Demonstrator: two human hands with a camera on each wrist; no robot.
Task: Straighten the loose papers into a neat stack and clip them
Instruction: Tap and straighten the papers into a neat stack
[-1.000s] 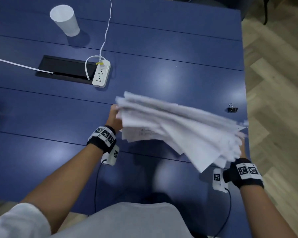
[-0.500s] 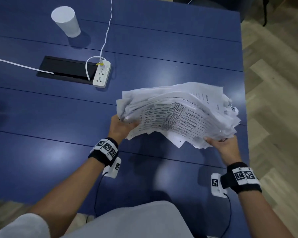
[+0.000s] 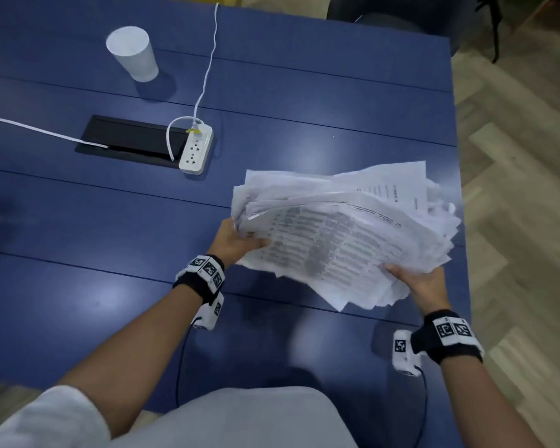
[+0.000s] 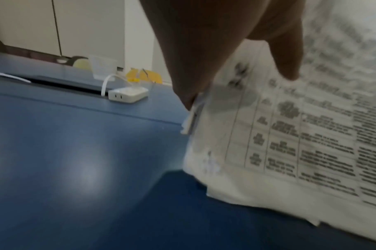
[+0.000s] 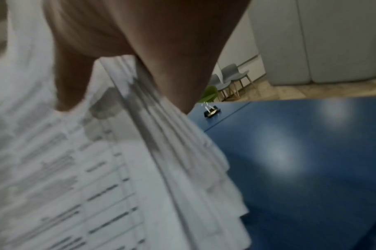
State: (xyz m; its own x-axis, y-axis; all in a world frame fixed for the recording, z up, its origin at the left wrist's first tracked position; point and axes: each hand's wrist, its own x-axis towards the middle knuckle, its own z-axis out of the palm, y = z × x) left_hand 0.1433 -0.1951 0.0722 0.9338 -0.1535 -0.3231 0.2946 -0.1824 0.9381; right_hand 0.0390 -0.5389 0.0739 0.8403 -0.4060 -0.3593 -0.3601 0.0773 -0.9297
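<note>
A thick, fanned bundle of printed papers (image 3: 343,234) hangs above the blue table (image 3: 110,221), its edges uneven. My left hand (image 3: 236,242) grips its left end, thumb on the top sheet and fingers hidden underneath. My right hand (image 3: 417,282) grips the near right corner the same way. In the left wrist view the thumb (image 4: 287,55) presses on the printed papers (image 4: 300,135). In the right wrist view the papers (image 5: 118,169) fan out below my right hand (image 5: 118,59). A black binder clip (image 5: 211,111) lies on the table beyond it, hidden by the papers in the head view.
A white power strip (image 3: 196,151) with its cable lies beside a black cable hatch (image 3: 126,140) at mid-left. A white paper cup (image 3: 133,53) stands at the far left. The table's right edge (image 3: 463,253) runs just past the papers, with wooden floor beyond.
The bundle has turned from edge-on and drooping at the right to lying flatter with the printed face up. My right hand shifted from under the far right edge to the near right corner.
</note>
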